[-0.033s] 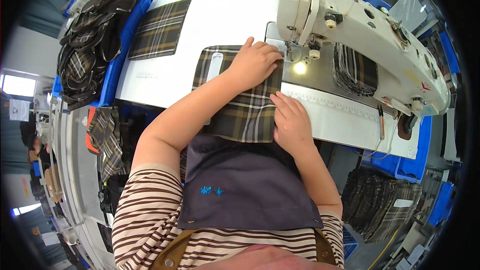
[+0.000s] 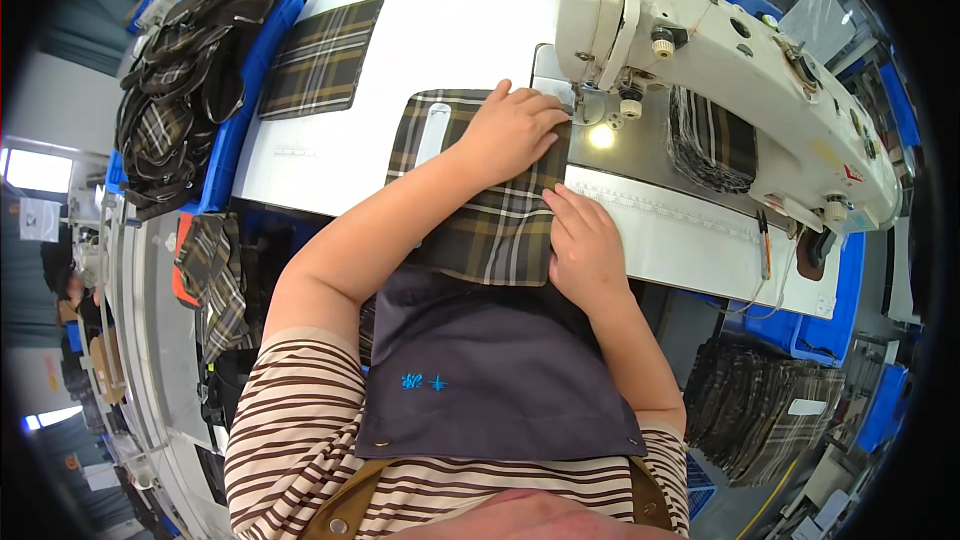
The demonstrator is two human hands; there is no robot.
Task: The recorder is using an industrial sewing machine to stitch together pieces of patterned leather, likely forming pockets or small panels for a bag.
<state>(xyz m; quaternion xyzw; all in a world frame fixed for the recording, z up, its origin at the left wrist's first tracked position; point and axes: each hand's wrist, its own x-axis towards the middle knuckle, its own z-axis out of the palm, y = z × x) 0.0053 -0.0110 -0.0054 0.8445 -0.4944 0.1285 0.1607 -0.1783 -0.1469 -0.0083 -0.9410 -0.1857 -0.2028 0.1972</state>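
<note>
A plaid fabric piece (image 2: pixel 480 245) lies under the sewing machine's needle area (image 2: pixel 580 100) and hangs over the front edge of the white table. My left hand (image 2: pixel 505 140) rests on its upper part, fingers apart and slightly bent, fingertips beside the presser foot. My right hand (image 2: pixel 585 245) grips the fabric's right edge lower down, fingers on top; its thumb is partly hidden. A long pale strip (image 2: pixel 434 135) shows on the fabric's left side, partly covered by my left forearm. The machine's lamp lights the metal plate to the right.
Another plaid panel (image 2: pixel 315 60) lies at back left, beside a blue bin (image 2: pixel 280 30) heaped with dark pieces. Plaid stacks sit under the machine arm (image 2: pixel 710 140) and at lower right (image 2: pixel 770 410). A pointed tool (image 2: pixel 763 245) and clear ruler (image 2: pixel 670 205) are on the white table (image 2: pixel 450 10).
The fabric and both my hands have shifted very slightly to the right. Nothing else has visibly changed.
</note>
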